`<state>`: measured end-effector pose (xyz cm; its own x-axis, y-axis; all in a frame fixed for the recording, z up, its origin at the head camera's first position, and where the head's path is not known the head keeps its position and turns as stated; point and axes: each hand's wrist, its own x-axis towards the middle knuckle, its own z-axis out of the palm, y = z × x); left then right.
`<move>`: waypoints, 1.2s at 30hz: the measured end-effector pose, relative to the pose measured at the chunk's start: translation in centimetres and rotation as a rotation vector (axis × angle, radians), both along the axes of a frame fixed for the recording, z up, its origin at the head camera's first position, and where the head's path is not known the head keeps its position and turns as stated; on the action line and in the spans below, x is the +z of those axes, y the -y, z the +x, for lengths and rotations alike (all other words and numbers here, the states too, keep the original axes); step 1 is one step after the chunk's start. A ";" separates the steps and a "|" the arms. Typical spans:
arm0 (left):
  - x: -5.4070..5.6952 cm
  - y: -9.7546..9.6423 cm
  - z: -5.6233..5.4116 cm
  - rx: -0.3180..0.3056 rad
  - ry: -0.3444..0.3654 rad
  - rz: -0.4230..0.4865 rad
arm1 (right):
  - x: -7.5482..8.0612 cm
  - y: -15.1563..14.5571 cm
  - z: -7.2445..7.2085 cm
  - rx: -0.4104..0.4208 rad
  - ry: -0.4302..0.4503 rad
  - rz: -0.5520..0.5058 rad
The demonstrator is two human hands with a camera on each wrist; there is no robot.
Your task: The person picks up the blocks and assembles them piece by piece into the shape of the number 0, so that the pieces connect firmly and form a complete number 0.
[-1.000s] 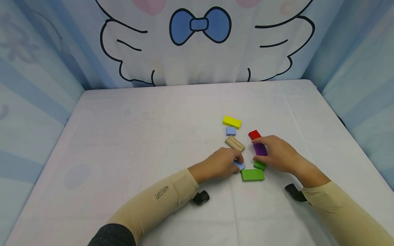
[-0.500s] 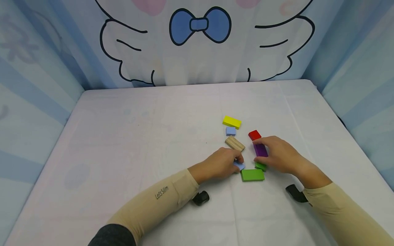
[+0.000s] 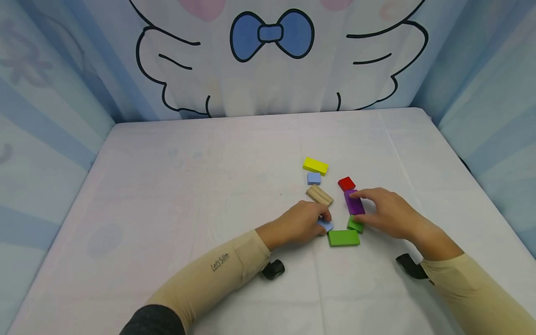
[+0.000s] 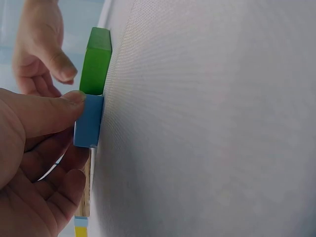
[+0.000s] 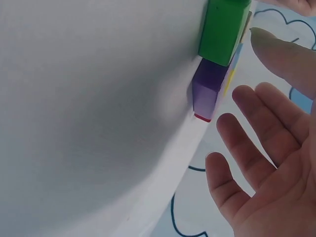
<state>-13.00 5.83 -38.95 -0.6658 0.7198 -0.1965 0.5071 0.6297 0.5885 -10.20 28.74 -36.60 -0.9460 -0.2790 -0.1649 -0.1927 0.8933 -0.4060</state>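
In the head view my left hand (image 3: 299,223) pinches a small light-blue block (image 3: 325,225) lying on the table; the left wrist view shows thumb and fingers on the blue block (image 4: 89,121), which meets the larger green block (image 4: 96,61). My right hand (image 3: 387,215) has its fingers spread beside a purple block (image 3: 353,202). In the right wrist view this hand (image 5: 276,163) stands apart from the purple block (image 5: 207,89), gripping nothing. A small green block (image 3: 355,224) lies between the purple block and the long green block (image 3: 343,238).
A red block (image 3: 346,184) touches the purple one's far end. Farther back lie a wooden block (image 3: 320,195), a small blue block (image 3: 314,178) and a yellow block (image 3: 316,166). White cloth covers the table (image 3: 188,186); curtains (image 3: 268,83) hang around it.
My right hand has let go of the blocks and drawn back a little to the right. The purple and small green blocks have shifted slightly right. The left hand stays put.
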 end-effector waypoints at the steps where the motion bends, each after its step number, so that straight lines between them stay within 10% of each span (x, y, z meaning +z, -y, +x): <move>1: 0.0 0.0 0.0 0.001 0.001 -0.001 | -0.1 -0.1 0.0 0.000 0.001 -0.001; 36: 0.2 0.1 -0.1 -0.043 -0.006 0.010 | -0.5 -0.5 0.3 -0.003 0.031 0.005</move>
